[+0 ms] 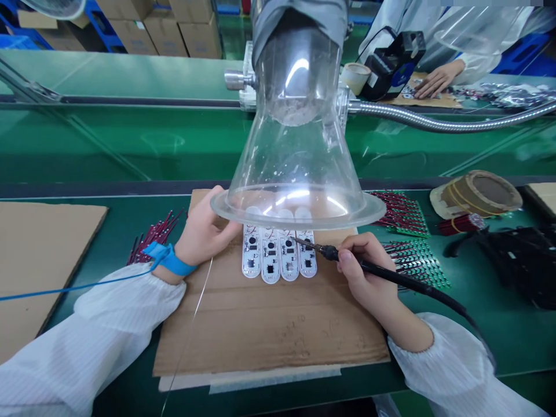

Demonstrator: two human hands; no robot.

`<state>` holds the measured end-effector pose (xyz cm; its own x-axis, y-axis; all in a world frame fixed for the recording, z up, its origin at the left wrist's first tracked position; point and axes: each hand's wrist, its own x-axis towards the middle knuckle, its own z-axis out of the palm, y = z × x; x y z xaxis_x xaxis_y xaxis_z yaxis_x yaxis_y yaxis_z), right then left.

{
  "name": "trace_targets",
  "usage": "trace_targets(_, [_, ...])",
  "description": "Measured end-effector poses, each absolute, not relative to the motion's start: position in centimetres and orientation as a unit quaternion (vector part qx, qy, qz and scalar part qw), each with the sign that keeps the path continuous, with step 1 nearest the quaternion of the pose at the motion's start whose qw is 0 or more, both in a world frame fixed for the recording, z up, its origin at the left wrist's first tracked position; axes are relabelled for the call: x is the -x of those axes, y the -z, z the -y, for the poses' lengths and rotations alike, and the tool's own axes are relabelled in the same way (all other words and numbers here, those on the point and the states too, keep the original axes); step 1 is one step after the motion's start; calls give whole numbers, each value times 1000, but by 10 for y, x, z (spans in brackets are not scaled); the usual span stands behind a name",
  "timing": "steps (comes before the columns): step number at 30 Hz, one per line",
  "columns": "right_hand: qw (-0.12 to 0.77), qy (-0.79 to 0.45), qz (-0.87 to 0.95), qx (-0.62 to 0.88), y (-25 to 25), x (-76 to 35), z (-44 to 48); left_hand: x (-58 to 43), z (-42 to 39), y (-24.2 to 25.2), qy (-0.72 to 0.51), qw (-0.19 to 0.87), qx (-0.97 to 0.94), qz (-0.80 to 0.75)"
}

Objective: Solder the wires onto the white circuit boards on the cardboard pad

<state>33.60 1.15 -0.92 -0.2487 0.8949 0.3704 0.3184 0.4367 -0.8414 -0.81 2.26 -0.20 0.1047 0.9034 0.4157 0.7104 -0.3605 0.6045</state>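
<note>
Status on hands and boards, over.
Right hand grips soldering iron, tip at rightmost of four white boards. Left hand beside boards, partly behind clear hood rim. Hood overhangs board tops.

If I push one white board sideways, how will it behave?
The white boards look thin and flat, so probably light and stiff. One would likely slide on the cardboard, not roll. Lying edge to edge, it may shift its neighbours.

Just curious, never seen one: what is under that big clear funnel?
Four white boards lie side by side on a cardboard sheet, a soldering iron pointing at the rightmost. Their far ends and the fingertips of the left hand blur behind the rim of the funnel.
</note>
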Motion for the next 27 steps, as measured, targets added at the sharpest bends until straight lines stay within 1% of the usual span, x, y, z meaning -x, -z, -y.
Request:
trace_targets(7, [423,-310,743,417,12,-339,-11,9,-24,6,-369,145,-766,-505])
trace_targets(10, [425,-309,740,419,14,-340,-11,9,-25,8,-382,128,-772,-491])
trace_targets(17, [514,-347,666,415,4,-329,-7,7,-26,8,-426,45,-759,-491])
trace_targets(20, [499,-338,678,422,3,-323,-4,8,-27,8,-427,38,-759,-491])
trace_targets(27, [458,-340,703,425,11,-323,-4,8,-27,8,-429,57,-763,-480])
